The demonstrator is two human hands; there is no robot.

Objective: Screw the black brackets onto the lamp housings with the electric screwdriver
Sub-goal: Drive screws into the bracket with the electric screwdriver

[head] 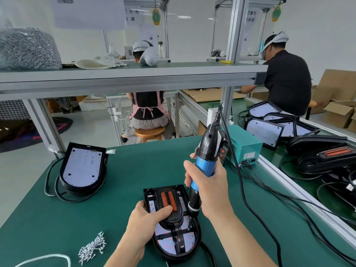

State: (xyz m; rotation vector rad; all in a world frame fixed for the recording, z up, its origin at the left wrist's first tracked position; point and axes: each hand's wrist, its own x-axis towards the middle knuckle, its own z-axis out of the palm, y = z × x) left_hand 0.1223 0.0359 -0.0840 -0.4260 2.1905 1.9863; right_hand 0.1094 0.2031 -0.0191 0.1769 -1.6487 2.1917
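Screwdriver (204, 166) tip down at right edge of lamp housing (173, 239), black bracket (171, 205) seated on top.
Fingers of the right hand (208, 187) clenched round the screwdriver's blue grip, tool near upright. Fingers of the left hand (146, 222) grasp the lamp housing's left edge, thumb pressed across the bracket. Housing lies on the green surface (115, 199). Loose screws (92, 247) heaped left of it; second housing (82, 168) further left and behind; teal power box (244, 147) behind, to its right.
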